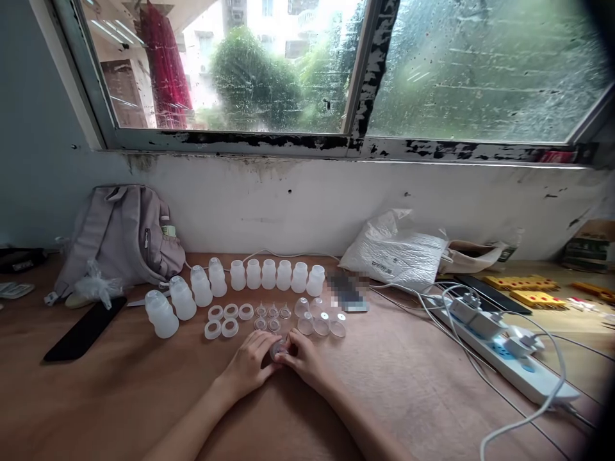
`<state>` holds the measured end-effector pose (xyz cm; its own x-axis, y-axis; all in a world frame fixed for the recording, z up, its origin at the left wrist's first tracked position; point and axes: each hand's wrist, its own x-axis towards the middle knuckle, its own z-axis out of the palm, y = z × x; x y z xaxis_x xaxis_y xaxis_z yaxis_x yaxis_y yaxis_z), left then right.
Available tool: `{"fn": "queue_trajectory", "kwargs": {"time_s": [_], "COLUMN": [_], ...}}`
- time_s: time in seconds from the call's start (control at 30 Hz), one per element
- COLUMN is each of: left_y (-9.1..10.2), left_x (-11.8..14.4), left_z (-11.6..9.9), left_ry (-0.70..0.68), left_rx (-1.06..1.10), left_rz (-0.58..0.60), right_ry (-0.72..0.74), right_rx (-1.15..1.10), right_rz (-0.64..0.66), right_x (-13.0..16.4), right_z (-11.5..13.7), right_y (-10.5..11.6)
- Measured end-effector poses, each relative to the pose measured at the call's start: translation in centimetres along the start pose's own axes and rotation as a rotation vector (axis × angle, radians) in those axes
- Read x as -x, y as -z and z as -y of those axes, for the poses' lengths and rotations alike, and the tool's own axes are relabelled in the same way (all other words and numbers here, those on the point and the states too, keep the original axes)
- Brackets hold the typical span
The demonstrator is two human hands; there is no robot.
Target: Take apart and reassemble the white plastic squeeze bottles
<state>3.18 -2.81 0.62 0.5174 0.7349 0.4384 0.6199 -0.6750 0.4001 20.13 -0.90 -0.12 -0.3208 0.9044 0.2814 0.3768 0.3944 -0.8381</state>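
Observation:
Both hands meet at the table's near middle around a small translucent round piece, which looks like a baby bottle part. My left hand curls around its left side, and the fingers of my right hand pinch it from the right. My fingers cover much of it. Just beyond lie several white rings, several clear bottle nipples and several clear domed caps. Farther back stands a row of frosted white bottles. To its left, several bottles with domed tops form a slanting line.
A grey backpack and a black flat object are at the left. A silvery plastic bag rests by the wall. On the right, a white power strip trails cables near yellow parts. A partly blurred phone lies behind the caps.

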Motion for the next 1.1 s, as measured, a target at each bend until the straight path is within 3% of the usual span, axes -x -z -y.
{"fn": "queue_trajectory", "kwargs": {"time_s": [0.3,0.47,0.6,0.93,1.0,1.1], "left_y": [0.0,0.2,-0.1,-0.5,-0.4,-0.3], "left_x": [0.2,0.4,0.4,0.4,0.5,0.5], "left_z": [0.3,0.9,1.4,1.9,1.8,1.7], "left_ry": [0.011,0.106,0.177,0.197,0.205,0.222], "left_rx": [-0.052,-0.088,-0.086,-0.071,-0.072,-0.051], "left_rz": [-0.040,-0.071,-0.100,-0.045,-0.038,-0.042], "right_ry": [-0.061,-0.061,0.024,0.104,0.110,0.149], "right_rx": [-0.115,-0.050,0.056,0.183,0.221,0.251], "right_rz": [-0.062,-0.172,-0.228,-0.072,0.002,0.173], "right_x": [-0.1,0.2,0.7,1.3,2.9,7.8], "right_z": [-0.9,-0.4,0.7,1.7,2.5,4.7], "right_y": [-0.7,-0.8,-1.2,-1.8,-1.8,-2.2]}}
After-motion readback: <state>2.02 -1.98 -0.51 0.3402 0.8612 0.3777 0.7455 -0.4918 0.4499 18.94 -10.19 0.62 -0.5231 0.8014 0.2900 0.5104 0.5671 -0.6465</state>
